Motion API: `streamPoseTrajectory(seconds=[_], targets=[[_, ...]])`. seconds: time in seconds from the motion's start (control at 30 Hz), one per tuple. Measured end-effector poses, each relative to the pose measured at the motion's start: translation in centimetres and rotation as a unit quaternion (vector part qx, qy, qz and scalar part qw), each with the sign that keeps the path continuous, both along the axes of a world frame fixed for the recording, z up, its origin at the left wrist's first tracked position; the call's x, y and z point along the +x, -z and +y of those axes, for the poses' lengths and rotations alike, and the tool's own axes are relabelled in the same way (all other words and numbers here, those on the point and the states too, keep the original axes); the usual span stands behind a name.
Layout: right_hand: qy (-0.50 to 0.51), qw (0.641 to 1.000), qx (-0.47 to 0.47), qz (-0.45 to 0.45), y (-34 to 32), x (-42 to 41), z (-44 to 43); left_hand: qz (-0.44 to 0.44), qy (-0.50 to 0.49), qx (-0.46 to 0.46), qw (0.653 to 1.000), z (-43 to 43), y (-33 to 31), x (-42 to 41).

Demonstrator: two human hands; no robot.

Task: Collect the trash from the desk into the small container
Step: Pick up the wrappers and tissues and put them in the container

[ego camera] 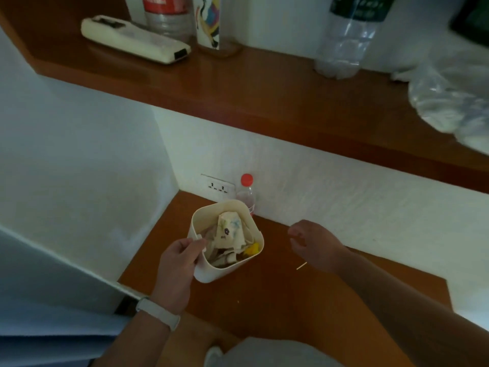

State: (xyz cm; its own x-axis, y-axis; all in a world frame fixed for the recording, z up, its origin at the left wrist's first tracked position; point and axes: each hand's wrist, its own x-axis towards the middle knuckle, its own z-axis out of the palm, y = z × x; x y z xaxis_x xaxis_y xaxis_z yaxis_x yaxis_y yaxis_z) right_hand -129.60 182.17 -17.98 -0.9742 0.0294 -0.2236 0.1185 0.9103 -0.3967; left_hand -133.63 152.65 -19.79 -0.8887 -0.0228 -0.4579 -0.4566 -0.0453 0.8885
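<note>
A small cream container stands on the brown desk near the corner, tilted a little toward me. Inside it sit a crumpled paper cup, paper scraps and a yellow scrap. My left hand grips the container's near-left rim, thumb over the edge. My right hand hovers to the right of the container, fingers loosely curled and holding nothing. A thin pale stick lies on the desk just below my right hand.
A red-capped bottle stands behind the container beside a wall socket. The shelf above holds a white remote, bottles and a plastic bag. White walls close the left and back.
</note>
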Motion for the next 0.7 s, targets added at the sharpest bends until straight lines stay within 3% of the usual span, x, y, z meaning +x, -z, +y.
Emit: streamPoseTrajectory(seconds=[0.3,0.7], targets=[[-0.019,0.991,0.061,-0.121,9.1,2.1,7.0,-0.018,-0.005,-0.028,0.999,4.2,-1.1,2.5],[-0.138,0.969,0.168,-0.113,13.5,0.9,8.7,-0.035,-0.061,-0.059,0.996,7.7,-0.8,5.9]])
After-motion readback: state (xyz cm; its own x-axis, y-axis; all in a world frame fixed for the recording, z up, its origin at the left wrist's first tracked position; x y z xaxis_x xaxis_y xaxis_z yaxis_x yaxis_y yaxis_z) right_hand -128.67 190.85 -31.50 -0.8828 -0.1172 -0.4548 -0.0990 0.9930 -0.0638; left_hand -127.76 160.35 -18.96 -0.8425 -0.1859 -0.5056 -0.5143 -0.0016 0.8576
